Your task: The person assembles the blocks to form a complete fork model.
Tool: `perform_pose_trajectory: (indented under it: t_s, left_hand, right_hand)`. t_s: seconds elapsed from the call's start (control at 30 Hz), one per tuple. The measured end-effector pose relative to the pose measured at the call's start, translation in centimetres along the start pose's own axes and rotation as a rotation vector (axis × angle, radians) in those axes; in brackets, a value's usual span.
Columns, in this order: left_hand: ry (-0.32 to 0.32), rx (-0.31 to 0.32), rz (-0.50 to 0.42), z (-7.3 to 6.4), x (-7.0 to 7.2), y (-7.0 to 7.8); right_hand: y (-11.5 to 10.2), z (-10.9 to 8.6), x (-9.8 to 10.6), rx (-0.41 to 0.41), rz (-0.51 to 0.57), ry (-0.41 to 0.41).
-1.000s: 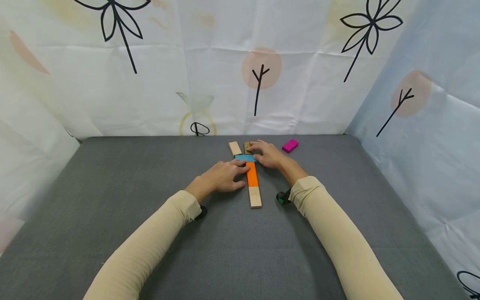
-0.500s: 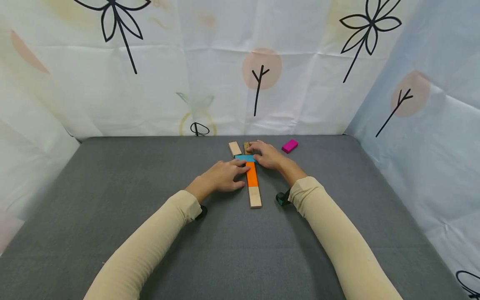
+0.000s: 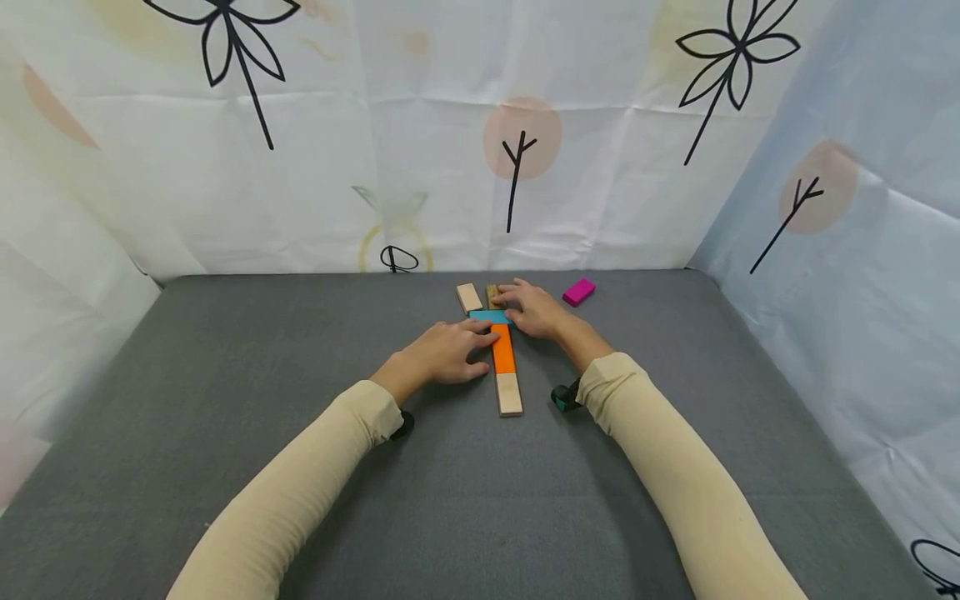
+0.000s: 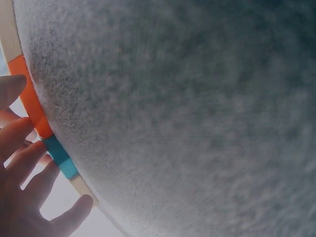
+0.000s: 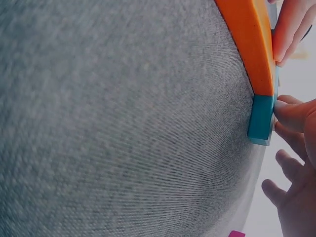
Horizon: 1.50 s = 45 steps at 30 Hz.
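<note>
Flat blocks lie in a line in the head view: a pale wooden block (image 3: 509,395) nearest, an orange block (image 3: 503,352) beyond it, and a blue block (image 3: 486,317) set crosswise at the far end. My left hand (image 3: 444,353) lies at their left with fingers spread, fingertips at the blue and orange blocks. From the right, my right hand (image 3: 537,312) has its thumb at the blue block's right end. Its fingers reach over a brown wooden block (image 3: 492,294), which they partly cover. A second pale block (image 3: 469,297) stands against the blue one's far left.
A magenta block (image 3: 579,292) lies apart, to the right of the right hand near the table's far edge. Grey cloth covers the table (image 3: 315,367). Printed white curtains (image 3: 442,150) rise behind it and at both sides.
</note>
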State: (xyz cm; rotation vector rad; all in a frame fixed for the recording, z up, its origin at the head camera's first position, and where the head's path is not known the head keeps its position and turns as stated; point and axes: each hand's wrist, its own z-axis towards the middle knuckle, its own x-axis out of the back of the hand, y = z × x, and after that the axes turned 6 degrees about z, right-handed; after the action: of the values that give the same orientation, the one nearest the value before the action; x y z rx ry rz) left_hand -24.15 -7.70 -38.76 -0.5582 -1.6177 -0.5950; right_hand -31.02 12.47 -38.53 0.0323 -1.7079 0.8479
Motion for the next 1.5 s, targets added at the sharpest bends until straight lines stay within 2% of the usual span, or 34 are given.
perform_pose_trajectory:
  t_s: [0.23,0.47,0.7,0.93,1.17,1.5]
  left_hand:
    - [-0.015,0.008,0.011,0.1,-0.1,0.1]
    - [-0.027,0.008,0.011,0.2,-0.2,0.2]
    - [-0.032,0.001,0.003,0.2,-0.2,0.2]
    - [-0.020,0.000,0.013,0.1,-0.4,0.1]
    - [-0.004,0.006,-0.003,-0.1,-0.5,0.0]
    - [0.006,-0.007,0.001,-0.1,-0.4,-0.2]
  right_hand:
    - [0.4,-0.6,-0.1,0.003,0.010,0.029]
    - [2.5,-1.9,0.8,-0.029,0.041,0.164]
    - [5.5,-3.6,2.2,-0.128,0.046,0.254]
    - [7.5,-4.9,3.1,-0.230,-0.021,0.317]
    - [7.5,-5.1,2.9,-0.223,-0.027,0.342]
    - [6.1,-3.9,1.8,-0.210,0.015,0.350]
